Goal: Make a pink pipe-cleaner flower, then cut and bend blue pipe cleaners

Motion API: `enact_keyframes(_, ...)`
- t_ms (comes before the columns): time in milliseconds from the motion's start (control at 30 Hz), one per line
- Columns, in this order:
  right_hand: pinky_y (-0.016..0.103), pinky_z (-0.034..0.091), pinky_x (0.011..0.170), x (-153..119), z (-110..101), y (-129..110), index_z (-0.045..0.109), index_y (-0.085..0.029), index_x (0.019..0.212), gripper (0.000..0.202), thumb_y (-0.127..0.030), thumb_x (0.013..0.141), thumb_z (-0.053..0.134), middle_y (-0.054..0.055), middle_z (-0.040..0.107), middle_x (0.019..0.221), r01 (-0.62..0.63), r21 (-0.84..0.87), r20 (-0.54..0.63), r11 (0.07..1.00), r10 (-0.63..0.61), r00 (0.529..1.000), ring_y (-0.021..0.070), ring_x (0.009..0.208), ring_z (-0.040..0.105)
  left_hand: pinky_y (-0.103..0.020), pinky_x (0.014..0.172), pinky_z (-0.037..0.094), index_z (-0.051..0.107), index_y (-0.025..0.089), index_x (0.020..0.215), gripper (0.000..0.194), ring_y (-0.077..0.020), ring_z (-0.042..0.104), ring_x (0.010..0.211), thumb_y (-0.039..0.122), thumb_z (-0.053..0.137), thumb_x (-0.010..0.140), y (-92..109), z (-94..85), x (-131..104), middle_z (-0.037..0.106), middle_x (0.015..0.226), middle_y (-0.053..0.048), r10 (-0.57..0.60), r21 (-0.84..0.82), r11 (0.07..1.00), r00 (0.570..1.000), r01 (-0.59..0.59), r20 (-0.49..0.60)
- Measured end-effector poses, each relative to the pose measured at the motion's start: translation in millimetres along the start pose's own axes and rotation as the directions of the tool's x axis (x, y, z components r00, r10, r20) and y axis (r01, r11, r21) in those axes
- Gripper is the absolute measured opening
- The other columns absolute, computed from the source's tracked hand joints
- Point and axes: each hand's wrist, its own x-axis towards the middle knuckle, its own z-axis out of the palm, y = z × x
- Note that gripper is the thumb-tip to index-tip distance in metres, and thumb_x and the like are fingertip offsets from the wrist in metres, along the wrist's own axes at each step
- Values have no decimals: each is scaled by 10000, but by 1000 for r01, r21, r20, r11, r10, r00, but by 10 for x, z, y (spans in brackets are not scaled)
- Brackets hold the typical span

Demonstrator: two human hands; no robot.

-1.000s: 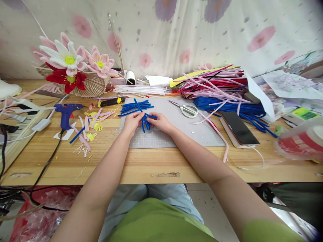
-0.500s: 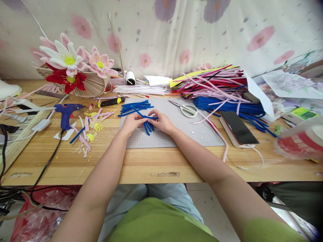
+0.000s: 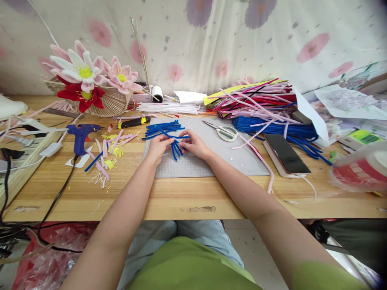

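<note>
Over the grey cutting mat (image 3: 193, 167), both hands pinch short blue pipe cleaners (image 3: 175, 150) that cross one another. My left hand (image 3: 158, 148) is closed on them from the left, thumb on top. From the right, the fingers of my right hand (image 3: 194, 143) close round the end of a piece that runs sideways. A few blue ends hang down between the hands. Just beyond them lies a pile of cut blue pipe cleaners (image 3: 163, 127) on the mat. To the right of the pile rest scissors (image 3: 225, 133) with pale handles.
A blue glue gun (image 3: 79, 139) and pink and yellow scraps (image 3: 110, 161) lie at left, near a yellow-black utility knife (image 3: 134, 122). Fuzzy flowers (image 3: 84, 72) stand behind. A phone (image 3: 287, 154) and a long blue bundle (image 3: 272, 127) are at right, below mixed pipe cleaners (image 3: 256, 96).
The fingers of my right hand have shifted slightly, and the sideways blue piece now shows more plainly between the hands. My left hand stays nearly where it was.
</note>
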Motion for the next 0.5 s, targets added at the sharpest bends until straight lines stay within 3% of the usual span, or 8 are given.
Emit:
enact_keyframes(167, 196, 440, 427, 4, 60, 4, 409, -225, 943, 410, -422, 671, 645, -88, 536, 555, 11, -17, 15, 1000, -11, 1000, 89, 460, 539, -255, 608, 470, 573, 129, 564, 176, -94, 551, 540, 166, 738, 516, 10, 16, 29, 594, 573, 10, 3, -5, 1000, 997, -3, -83)
enact_keyframes(333, 180, 408, 419, -13, 62, -64, 483, -194, 762, 297, -485, 754, 544, -57, 523, 566, -7, -60, -160, 998, -3, 987, 67, 465, 510, -266, 611, 466, 620, 133, 620, 194, -115, 567, 580, 214, 757, 510, 11, 2, 33, 632, 635, -12, 65, 77, 995, 996, -61, -55)
enact_keyframes(500, 175, 400, 418, 2, 48, -57, 520, -170, 690, 272, -403, 669, 659, -51, 547, 516, -88, -1, -69, 996, 88, 994, 59, 442, 493, -263, 599, 470, 607, 133, 654, 239, -111, 572, 580, 227, 759, 496, 10, 28, 13, 626, 645, -5, 45, -19, 999, 994, -47, -102)
